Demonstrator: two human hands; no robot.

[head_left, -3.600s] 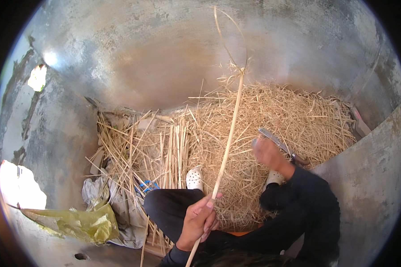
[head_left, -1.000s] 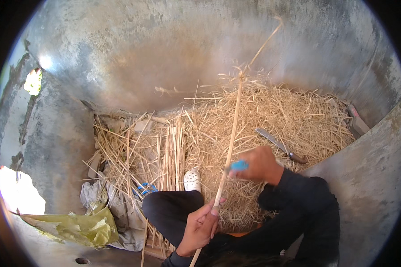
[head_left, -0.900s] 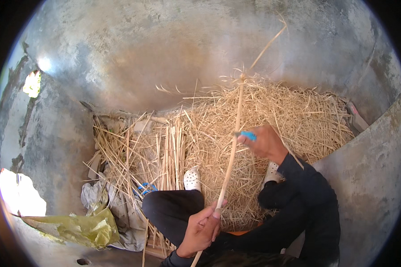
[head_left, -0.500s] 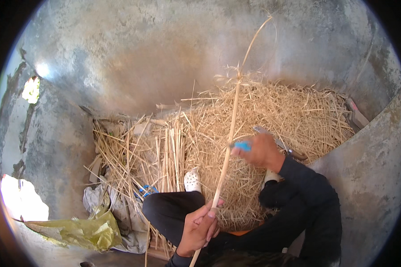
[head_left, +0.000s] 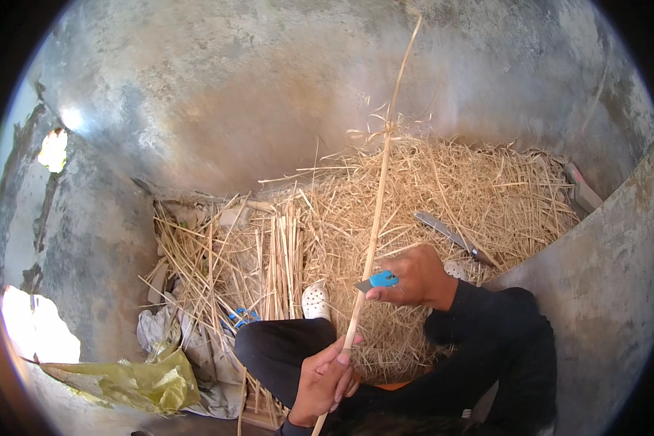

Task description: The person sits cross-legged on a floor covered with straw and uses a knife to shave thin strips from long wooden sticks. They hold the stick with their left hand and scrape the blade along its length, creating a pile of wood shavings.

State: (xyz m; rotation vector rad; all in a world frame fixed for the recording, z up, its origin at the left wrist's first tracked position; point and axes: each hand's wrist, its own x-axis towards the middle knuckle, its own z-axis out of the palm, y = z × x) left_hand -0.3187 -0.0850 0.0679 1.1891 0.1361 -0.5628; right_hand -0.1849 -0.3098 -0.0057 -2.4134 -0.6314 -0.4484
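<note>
A long pale strip of split cane or bamboo [head_left: 377, 211] slants up from my lap toward the far wall, with curled shavings clinging to it near its upper part. My left hand [head_left: 325, 378] is closed round its lower end. In my right hand [head_left: 418, 278] is a small knife with a blue handle [head_left: 384, 279], fingers wrapped round it. Its dark, short blade [head_left: 362, 286] lies against the strip, a little above my left hand. Whether the edge bites into the strip I cannot tell.
Beyond my right hand a larger knife [head_left: 450, 235] rests on a heap of shavings [head_left: 479, 174]. Split strips [head_left: 283, 247] lie in a bundle to the left, near my white clog [head_left: 316, 301]. A yellow sack [head_left: 142, 381] is at lower left; concrete walls [head_left: 254, 87] stand around.
My right hand with the blue-handled knife has moved down along the strip, closer to my left hand. The strip's bent tip has straightened. My left hand keeps its grip.
</note>
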